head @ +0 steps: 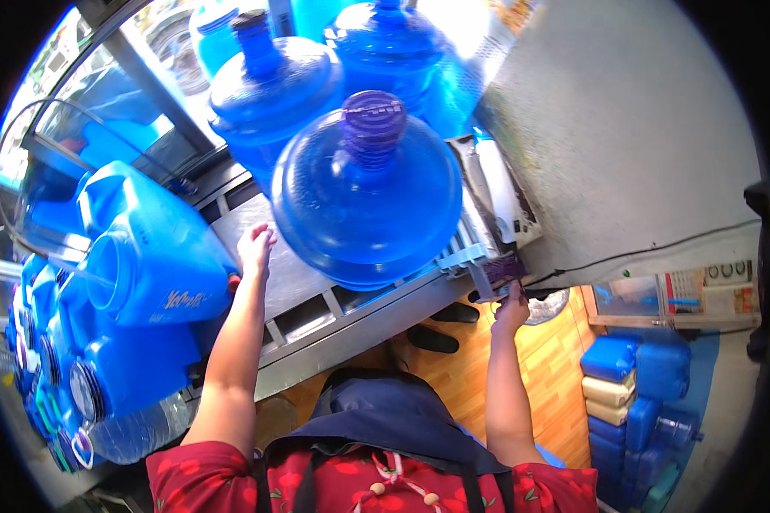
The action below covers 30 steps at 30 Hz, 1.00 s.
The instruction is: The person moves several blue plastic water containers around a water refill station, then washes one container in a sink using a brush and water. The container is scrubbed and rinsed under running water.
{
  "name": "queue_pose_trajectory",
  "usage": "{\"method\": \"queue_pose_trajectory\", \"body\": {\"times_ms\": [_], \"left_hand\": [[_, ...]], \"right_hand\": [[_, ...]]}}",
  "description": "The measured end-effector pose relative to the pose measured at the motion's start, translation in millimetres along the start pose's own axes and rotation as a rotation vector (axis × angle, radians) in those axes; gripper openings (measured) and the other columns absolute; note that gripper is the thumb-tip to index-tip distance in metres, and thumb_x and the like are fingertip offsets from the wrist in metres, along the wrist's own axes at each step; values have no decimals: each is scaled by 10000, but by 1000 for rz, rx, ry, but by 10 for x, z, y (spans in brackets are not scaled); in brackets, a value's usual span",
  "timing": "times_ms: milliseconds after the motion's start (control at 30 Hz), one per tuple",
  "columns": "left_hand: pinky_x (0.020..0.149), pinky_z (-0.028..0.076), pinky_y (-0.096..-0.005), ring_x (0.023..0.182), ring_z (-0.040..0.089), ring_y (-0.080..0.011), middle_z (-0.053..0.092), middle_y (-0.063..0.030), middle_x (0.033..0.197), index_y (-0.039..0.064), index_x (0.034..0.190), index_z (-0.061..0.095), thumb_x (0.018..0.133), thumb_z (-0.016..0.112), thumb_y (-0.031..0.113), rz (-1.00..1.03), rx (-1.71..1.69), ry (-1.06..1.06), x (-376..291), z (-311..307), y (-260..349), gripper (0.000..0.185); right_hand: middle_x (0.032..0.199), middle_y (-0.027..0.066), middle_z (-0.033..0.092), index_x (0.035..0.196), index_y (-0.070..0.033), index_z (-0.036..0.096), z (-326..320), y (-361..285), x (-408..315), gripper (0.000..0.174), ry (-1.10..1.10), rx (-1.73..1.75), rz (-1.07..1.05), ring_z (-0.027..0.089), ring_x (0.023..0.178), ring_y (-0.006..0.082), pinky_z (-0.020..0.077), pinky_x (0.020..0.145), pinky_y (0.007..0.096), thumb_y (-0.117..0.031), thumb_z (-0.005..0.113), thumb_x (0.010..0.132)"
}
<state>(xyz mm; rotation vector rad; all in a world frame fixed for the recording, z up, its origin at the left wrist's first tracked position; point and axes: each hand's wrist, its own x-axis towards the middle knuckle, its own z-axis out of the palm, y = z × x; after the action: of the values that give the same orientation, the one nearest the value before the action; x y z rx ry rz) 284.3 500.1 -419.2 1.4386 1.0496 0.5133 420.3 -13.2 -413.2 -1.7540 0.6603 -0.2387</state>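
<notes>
A large round blue water bottle (366, 211) with a purple sealed cap (373, 125) stands upright on the metal counter (282, 256), directly before me. Just left of it my left hand (255, 245) is raised over the counter, fingers partly curled; whether it touches the bottle I cannot tell. My right hand (512, 309) is at the counter's right end, its fingers at a small dark purple item (502, 269) near a light blue plastic holder (465, 258); its exact grip is hard to see. Farther left lies a blue jug (160, 250) with an open mouth, a thin tube beside it.
Two more round blue bottles (276, 96) (385, 51) stand behind. Several blue jugs (90, 365) and a clear bottle (138, 433) crowd the left. A white cylindrical object (495, 186) lies by the grey wall (622, 141). Stacked containers (616, 391) stand on the right, beyond the wooden floor (552, 372).
</notes>
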Motion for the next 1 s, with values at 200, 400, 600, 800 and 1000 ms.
{"method": "queue_pose_trajectory", "body": {"times_ms": [200, 400, 600, 800, 1000], "left_hand": [[653, 492, -252, 710, 609, -139, 639, -97, 912, -25, 1100, 584, 856, 502, -27, 70, -154, -24, -725, -95, -463, 257], [693, 518, -252, 742, 620, -129, 657, -79, 871, -7, 1042, 623, 858, 492, -36, 77, -10, -138, -1667, 67, -391, 228], [726, 526, -248, 780, 620, -107, 657, -57, 885, -3, 1050, 618, 889, 508, -29, 132, 66, -286, -2358, 367, -211, 197], [673, 514, -295, 715, 636, -137, 672, -100, 794, 36, 960, 671, 882, 594, 96, 254, 153, -354, -2843, 648, -24, 125], [711, 510, -275, 761, 629, -132, 673, -77, 811, 15, 1003, 660, 884, 591, 79, 277, 201, -490, -3122, 892, 392, 151]], "right_hand": [[858, 128, 659, 970, -23, 672, 120, -402, -551, 170, -220, -369, -818, 629, 775, 287, 504, 709, 368, -162, 656, 874], [1114, 223, 630, 1024, -17, 679, 434, -281, 230, 258, -380, -765, -987, 594, 1011, 407, 474, 896, 460, -118, 655, 788], [1144, 190, 619, 1012, -58, 682, 102, -381, 322, 253, -593, -828, -958, 603, 992, 401, 486, 858, 453, -207, 602, 824], [893, 146, 638, 900, -54, 708, -91, -593, 142, 174, -630, -619, -1095, 630, 834, 347, 504, 740, 425, -43, 607, 758], [817, 118, 654, 977, -57, 679, -268, -587, 94, 240, -478, -533, -1095, 647, 730, 279, 512, 662, 366, -10, 671, 742]]}}
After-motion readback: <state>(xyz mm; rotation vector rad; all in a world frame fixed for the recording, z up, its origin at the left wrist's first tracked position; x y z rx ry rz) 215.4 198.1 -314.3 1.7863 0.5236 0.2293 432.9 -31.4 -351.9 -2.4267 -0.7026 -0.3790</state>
